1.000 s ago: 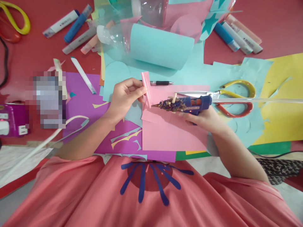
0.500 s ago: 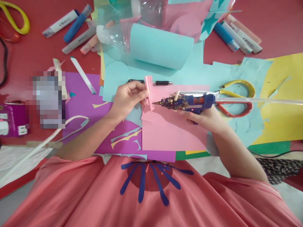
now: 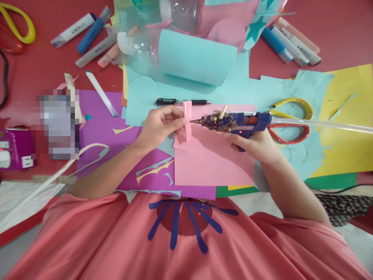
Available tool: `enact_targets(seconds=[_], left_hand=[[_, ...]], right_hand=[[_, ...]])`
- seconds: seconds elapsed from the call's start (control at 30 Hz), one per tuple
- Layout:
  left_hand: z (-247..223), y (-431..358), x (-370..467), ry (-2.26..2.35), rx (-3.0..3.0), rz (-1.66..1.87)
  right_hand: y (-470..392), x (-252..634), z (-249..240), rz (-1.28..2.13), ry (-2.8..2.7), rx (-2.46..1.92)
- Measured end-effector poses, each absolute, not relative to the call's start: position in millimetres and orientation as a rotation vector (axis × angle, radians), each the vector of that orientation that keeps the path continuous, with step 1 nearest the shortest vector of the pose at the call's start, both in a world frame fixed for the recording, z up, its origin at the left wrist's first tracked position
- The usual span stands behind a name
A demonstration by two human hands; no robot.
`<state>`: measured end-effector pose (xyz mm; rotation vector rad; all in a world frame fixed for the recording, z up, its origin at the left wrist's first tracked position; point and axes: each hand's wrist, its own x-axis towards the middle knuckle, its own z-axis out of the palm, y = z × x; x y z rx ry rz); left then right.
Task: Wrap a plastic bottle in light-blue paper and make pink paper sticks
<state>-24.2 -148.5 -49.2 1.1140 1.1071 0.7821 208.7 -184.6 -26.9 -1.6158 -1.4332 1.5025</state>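
Between thumb and fingers, my left hand [image 3: 164,122] pinches a folded pink paper strip [image 3: 188,132], held upright over a pink sheet [image 3: 215,163]. My right hand [image 3: 255,144] is wrapped around the handle of a blue hot glue gun [image 3: 243,122], whose small red light is lit. Its nozzle points left, close to the strip's right side; whether it touches I cannot tell. Strings and bits of debris cling around the gun's front. A clear glue stick [image 3: 320,123] sticks out of its back. Behind the strip lies a black pen [image 3: 175,102].
Scissors [image 3: 304,134] with yellow and red handles lie partly behind the gun. Farther back rests a bottle wrapped in light blue paper [image 3: 198,58]. Markers [image 3: 94,29] lie at both sides. Paper scraps [image 3: 154,169] cover a purple sheet [image 3: 116,144]. A white cable [image 3: 55,177] runs at left.
The pink strip in my left hand has moved slightly right and toward me, turning more upright. The glue gun has shifted a little right, its nozzle still close to the strip.
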Motion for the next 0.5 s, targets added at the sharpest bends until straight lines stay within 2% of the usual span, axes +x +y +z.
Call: enact_targets(seconds=[0.5], left_hand=[[-49.0, -151.1, -22.6, 1.06, 1.136, 0.693]], right_hand=[[-186.0, 212.1, -27.8, 1.458, -1.373, -1.62]])
